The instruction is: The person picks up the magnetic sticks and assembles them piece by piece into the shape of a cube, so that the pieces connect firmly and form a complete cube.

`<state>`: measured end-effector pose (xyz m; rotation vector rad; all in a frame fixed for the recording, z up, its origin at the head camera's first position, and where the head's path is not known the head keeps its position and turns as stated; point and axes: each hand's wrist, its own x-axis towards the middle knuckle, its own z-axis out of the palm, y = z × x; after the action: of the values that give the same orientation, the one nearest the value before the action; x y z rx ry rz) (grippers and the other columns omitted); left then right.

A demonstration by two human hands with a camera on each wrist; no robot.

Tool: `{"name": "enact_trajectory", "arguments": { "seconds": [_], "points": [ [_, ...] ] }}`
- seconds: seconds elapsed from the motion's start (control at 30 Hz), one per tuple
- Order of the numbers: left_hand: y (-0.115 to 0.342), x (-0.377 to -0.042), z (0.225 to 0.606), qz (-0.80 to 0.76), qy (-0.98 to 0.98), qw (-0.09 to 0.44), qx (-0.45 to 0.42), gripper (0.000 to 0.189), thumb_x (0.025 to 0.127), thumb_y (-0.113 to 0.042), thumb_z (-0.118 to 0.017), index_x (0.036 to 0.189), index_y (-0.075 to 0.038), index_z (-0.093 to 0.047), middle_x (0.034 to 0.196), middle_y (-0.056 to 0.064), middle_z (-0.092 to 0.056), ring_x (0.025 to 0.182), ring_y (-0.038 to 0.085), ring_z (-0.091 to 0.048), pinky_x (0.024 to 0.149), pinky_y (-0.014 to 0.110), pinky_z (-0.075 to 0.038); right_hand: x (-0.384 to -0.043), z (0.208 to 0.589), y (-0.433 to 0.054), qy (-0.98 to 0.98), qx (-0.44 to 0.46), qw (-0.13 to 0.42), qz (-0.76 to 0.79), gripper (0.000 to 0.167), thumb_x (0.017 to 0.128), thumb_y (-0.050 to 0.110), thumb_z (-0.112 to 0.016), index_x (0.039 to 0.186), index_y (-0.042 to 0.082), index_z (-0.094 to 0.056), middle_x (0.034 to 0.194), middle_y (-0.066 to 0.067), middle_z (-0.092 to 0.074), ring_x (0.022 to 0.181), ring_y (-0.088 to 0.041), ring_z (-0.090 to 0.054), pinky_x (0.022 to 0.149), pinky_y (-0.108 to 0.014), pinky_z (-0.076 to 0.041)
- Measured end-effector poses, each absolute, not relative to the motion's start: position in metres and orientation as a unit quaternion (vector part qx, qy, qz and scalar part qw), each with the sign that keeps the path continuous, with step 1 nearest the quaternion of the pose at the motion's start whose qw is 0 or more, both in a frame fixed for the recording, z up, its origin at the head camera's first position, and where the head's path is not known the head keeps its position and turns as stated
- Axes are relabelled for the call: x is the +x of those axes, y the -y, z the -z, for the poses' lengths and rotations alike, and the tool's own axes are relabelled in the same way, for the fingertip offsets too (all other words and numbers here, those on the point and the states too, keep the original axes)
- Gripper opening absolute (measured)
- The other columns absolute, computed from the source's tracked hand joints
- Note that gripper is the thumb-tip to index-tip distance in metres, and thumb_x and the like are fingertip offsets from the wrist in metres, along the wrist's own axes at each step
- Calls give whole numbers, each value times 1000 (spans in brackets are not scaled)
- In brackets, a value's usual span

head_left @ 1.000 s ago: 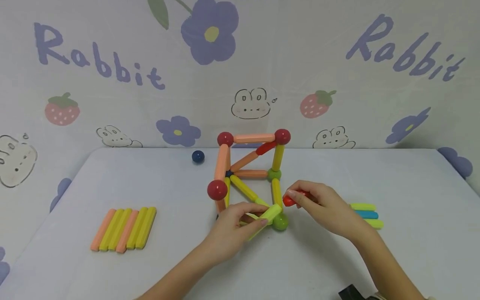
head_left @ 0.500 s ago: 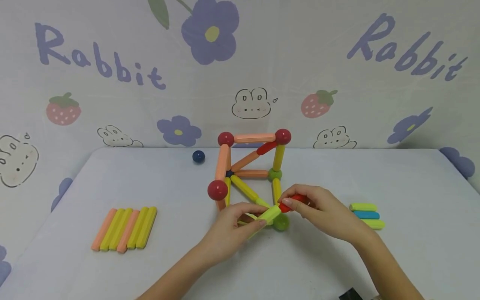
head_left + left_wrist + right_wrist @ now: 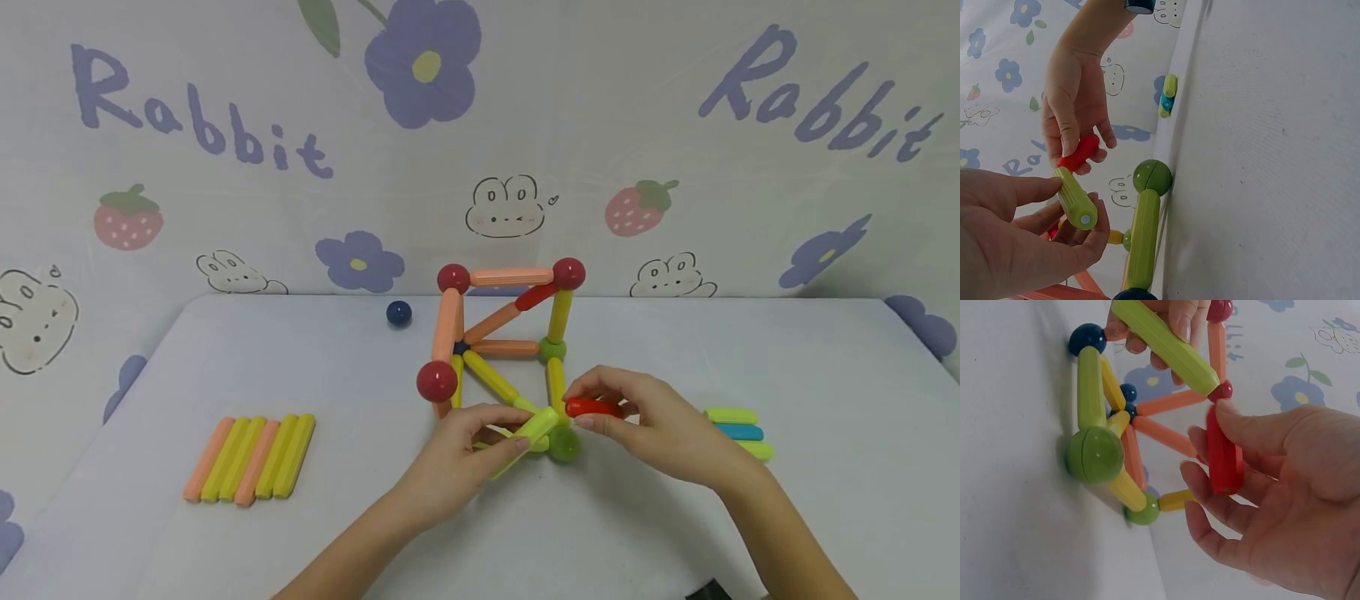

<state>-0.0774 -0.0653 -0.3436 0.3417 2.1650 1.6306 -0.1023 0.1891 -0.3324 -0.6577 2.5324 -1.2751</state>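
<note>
My left hand [image 3: 453,467] pinches a lime-green magnetic rod [image 3: 534,430] between thumb and fingers. With its thumb and fingertips, my right hand [image 3: 656,429] holds a shorter red magnetic rod [image 3: 1225,453]. The red rod's end is close to the lime rod's tip, a small gap showing in the head view. Both rods are above a green ball [image 3: 565,446], the front right corner of a frame of magnetic rods and balls. Red balls [image 3: 437,381] top this frame, and a diagonal of salmon and red rods [image 3: 492,322] crosses its back. My left hand hides its front left corner.
Several salmon and yellow rods [image 3: 247,461] lie in a row at the left. To the right, two lime rods and a blue rod [image 3: 741,432] are partly behind my right hand. A loose dark blue ball [image 3: 399,313] rests near the back edge.
My right hand brought the red rod to the lime rod's tip, then moved it slightly away and turned it more level. My left hand has barely moved.
</note>
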Motion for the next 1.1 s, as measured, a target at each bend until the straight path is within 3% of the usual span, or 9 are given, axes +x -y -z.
{"name": "enact_trajectory", "arguments": {
  "seconds": [0.17,0.3,0.43,0.63,0.87,1.1],
  "points": [
    [66,-77,343,-588,-773,204,123,34,103,-13,-69,135,-2,-69,126,12,-70,100,16,-65,92,29,-61,-101,331,-189,-852,-188,76,482,22,102,7,-68,122,5,-59,116,-11,-76,107,-24,-71,87,-28,-57],
    [65,-77,343,-589,-772,205,122,34,103,-13,-69,135,-2,-69,125,12,-70,101,16,-65,93,29,-61,-100,329,-189,-818,-168,80,544,24,106,5,-61,125,2,-48,126,-21,-73,113,-25,-71,93,-22,-56],
    [64,-77,344,-590,-771,207,118,34,102,-12,-70,135,-2,-69,123,11,-70,100,16,-65,92,29,-61,-98,328,-187,-790,-150,88,588,27,107,6,-59,128,-1,-43,131,-27,-69,108,-20,-73,96,-20,-56],
    [64,-76,344,-599,-763,219,110,34,102,-11,-70,134,-2,-69,122,10,-70,98,15,-65,91,28,-60,-97,327,-182,-781,-129,101,603,32,108,13,-61,133,1,-45,130,-25,-66,105,-19,-76,97,-22,-57],
    [63,-76,345,-606,-754,231,100,36,101,-14,-71,136,-2,-68,122,8,-70,95,14,-66,88,25,-60,-95,327,-177,-776,-139,101,607,29,108,12,-60,130,-2,-49,127,-25,-65,104,-21,-76,95,-25,-59],
    [65,-77,345,-606,-746,254,108,37,101,-14,-71,136,-2,-68,125,7,-72,92,12,-67,87,25,-60,-98,334,-176,-793,-143,54,590,26,112,20,-52,127,-1,-56,129,-23,-66,111,-21,-70,92,-26,-61]
  ]
}}
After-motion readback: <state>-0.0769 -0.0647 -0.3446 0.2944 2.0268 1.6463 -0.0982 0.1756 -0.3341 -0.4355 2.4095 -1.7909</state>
